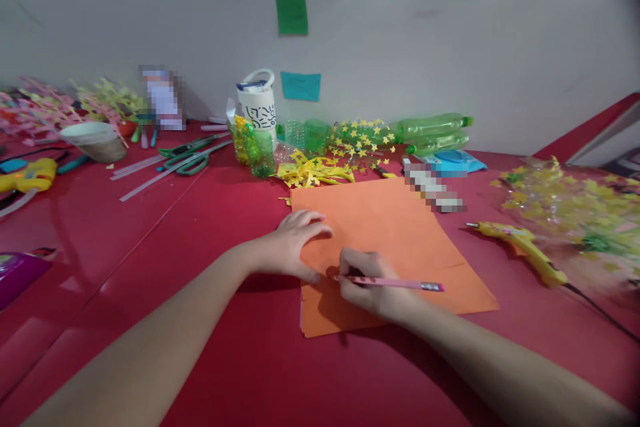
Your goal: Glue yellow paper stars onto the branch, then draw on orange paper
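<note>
Orange paper [395, 227], seemingly a stack of several sheets, lies on the red table [225, 347] in front of me. My left hand [299, 245] rests on its left edge with the fingers spread. A pink pencil [400, 283] with a silver band and eraser end is held in my right hand [367, 283], over the lower left part of the paper. The pencil's front end points left, close to my left thumb; its tip is hard to make out.
A yellow glue gun [525, 247] with a black cord lies right, beside star decorations [575, 207]. Green bottles [435, 133], yellow paper pieces [315, 170] and a white tumbler [259, 107] stand or lie behind. Scissors [187, 157] and another yellow glue gun [30, 177] are left.
</note>
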Motion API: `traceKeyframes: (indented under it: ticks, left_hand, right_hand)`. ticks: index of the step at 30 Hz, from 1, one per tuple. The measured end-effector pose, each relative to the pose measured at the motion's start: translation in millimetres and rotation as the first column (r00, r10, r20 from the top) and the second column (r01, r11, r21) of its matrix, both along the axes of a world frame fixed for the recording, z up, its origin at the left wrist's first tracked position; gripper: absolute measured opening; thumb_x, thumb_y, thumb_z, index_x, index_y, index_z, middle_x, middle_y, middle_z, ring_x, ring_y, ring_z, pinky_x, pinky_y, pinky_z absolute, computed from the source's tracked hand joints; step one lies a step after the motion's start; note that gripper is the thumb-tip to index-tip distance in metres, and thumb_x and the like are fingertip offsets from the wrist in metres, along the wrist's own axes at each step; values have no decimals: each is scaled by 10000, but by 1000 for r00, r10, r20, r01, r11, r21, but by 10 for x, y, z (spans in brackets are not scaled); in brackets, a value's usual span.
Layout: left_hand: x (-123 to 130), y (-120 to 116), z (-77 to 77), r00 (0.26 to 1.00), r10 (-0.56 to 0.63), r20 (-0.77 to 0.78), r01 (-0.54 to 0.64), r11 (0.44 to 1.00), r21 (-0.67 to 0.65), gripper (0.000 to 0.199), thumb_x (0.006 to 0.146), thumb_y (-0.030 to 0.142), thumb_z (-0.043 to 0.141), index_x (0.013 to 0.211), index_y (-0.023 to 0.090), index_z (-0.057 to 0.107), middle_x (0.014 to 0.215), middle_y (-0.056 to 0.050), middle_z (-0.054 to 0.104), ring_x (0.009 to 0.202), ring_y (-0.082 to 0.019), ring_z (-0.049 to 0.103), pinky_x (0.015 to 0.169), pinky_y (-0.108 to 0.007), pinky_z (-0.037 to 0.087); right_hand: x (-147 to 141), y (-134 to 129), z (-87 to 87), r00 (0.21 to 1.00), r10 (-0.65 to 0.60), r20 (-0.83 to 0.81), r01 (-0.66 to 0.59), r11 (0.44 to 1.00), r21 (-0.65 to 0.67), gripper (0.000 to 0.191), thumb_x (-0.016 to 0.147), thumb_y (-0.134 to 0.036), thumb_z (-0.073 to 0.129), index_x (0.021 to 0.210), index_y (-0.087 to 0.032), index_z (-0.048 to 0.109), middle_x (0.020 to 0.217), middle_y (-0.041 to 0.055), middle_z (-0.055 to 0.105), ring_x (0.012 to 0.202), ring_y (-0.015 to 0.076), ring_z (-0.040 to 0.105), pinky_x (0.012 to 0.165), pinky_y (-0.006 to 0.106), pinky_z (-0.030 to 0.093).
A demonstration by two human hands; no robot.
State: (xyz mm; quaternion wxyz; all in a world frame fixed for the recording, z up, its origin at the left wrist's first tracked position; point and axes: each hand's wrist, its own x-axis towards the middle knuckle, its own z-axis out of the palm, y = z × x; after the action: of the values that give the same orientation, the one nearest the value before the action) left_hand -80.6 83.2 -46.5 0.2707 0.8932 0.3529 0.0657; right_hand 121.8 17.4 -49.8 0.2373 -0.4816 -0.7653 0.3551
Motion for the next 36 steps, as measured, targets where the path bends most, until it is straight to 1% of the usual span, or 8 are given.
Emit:
traceKeyframes:
  ticks: [3, 9, 15, 21, 25, 28, 31, 36]
  left_hand:
    - [0, 1, -2, 1000, -3, 6, 3, 1000, 1, 739, 593, 573, 695, 1230, 273, 469, 1411, -100, 275, 1315, -345, 207, 1054, -505, 245]
    - [1, -2, 18, 1000, 1, 1, -1, 1000, -16, 738, 596, 562, 698, 1233, 269, 468, 1416, -103, 267, 1310, -351, 214, 1050, -508, 249]
    - [-7, 1, -2, 1000, -1, 23, 1, 1000, -11, 732, 582, 532, 719, 1227, 289, 472, 1414, -89, 278, 1307, -353, 218, 1051, -514, 245]
    - [-3, 1, 4, 1000, 1, 16, 0, 1000, -12, 726, 588, 533, 711, 1226, 280, 475, 1414, -96, 278, 1313, -355, 209, 1051, -517, 242]
    - [5, -1, 14, 1000, 4, 11, -4, 1000, -15, 730, 588, 542, 710, 1225, 273, 476, 1407, -102, 287, 1310, -357, 217, 1052, -518, 244]
    - [8, -3, 19, 1000, 3, 27, -3, 1000, -7, 724, 587, 540, 712, 1221, 280, 478, 1401, -97, 298, 1305, -359, 226, 1050, -520, 245]
    - [12, -7, 31, 1000, 4, 10, -4, 1000, -7, 726, 587, 547, 710, 1220, 280, 477, 1404, -99, 294, 1308, -356, 223, 1049, -520, 247]
    - [17, -9, 47, 1000, 4, -29, -4, 1000, -1, 747, 591, 584, 689, 1227, 259, 473, 1411, -112, 276, 1316, -349, 209, 1057, -513, 238]
  right_hand:
    - [13, 1, -36, 1000, -30, -6, 30, 999, 10, 135, 656, -111, 473, 617, -195, 376, 518, -65, 396, 464, 64, 336, 433, 178, 240]
    - [59, 9, -89, 998, -25, -53, 27, 999, 26, 159, 673, -126, 484, 616, -195, 354, 520, -71, 377, 471, 61, 322, 434, 178, 234]
    - [60, 13, -68, 997, -66, -29, 68, 996, 56, 159, 639, -101, 453, 602, -199, 333, 503, -71, 340, 460, 64, 301, 427, 186, 219]
    - [31, -5, 7, 999, -50, 14, 50, 999, 13, 134, 624, -106, 442, 593, -199, 352, 498, -62, 370, 457, 69, 319, 430, 186, 228]
    - [23, -20, 1, 999, -13, 31, 13, 1000, 22, 127, 619, -105, 447, 587, -197, 366, 502, -63, 379, 446, 63, 326, 423, 178, 229]
    - [31, -23, -42, 999, 43, 29, -45, 996, 74, 127, 623, -99, 447, 592, -195, 370, 507, -68, 369, 443, 57, 323, 425, 175, 225]
    - [39, -22, -68, 994, 102, 33, -105, 986, 131, 127, 627, -88, 447, 601, -193, 380, 513, -68, 369, 446, 55, 316, 436, 176, 228]
    - [39, -29, -54, 987, 159, 13, -159, 977, 145, 140, 617, -63, 437, 613, -192, 386, 524, -66, 390, 449, 54, 316, 449, 177, 238]
